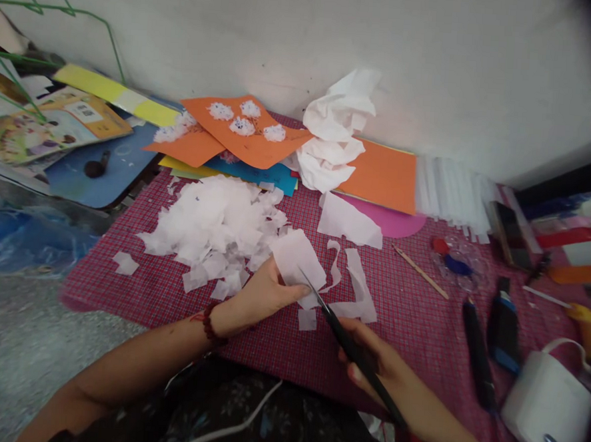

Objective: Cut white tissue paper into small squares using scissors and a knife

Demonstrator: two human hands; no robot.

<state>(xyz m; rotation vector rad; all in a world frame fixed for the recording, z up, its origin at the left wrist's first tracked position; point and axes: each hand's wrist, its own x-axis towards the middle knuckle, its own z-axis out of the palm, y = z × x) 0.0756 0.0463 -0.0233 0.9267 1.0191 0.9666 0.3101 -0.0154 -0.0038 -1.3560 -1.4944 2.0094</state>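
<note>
A piece of thin white paper [297, 256] is pinched between the thumb and fingers of my left hand [271, 293]. My right hand [372, 359] grips a pair of black-handled scissors [352, 348], whose blades point up and left and lie against the paper. Beside my left hand spreads a big heap of small cut white paper pieces [220, 223]. A small square scrap [307, 319] lies just below the held paper. Right of it are a curled strip [333, 266] and an L-shaped offcut [359, 285]. Farther back lies a larger white sheet [350, 221].
Orange cards [251, 135] with white paper puffs, crumpled white tissue [334, 130] and white strips [452, 190] line the wall side. A pencil [421, 272], black pen-like tool [478, 355], box cutter [504, 327] and white device [547, 403] lie right. Books [56, 123] sit left.
</note>
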